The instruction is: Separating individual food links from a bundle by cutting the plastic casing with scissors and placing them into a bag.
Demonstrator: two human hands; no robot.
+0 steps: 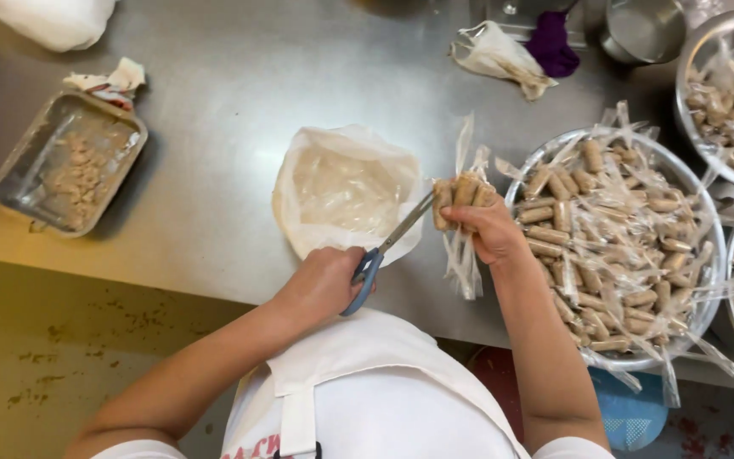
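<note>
Blue-handled scissors [384, 251] clamped in our left hand [320, 285] point up-right at the upright wrapped rolls [462, 197] our right hand [493, 229] clasps mid-frame, blades touching.

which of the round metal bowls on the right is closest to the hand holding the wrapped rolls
The big middle bowl, heaped with wrapped rolls: the right hand is right at its left rim. The other two bowls sit farther right.

Clear-wrapped rolls [462, 194] — in hand [490, 228], open bag [346, 189] beside
</note>
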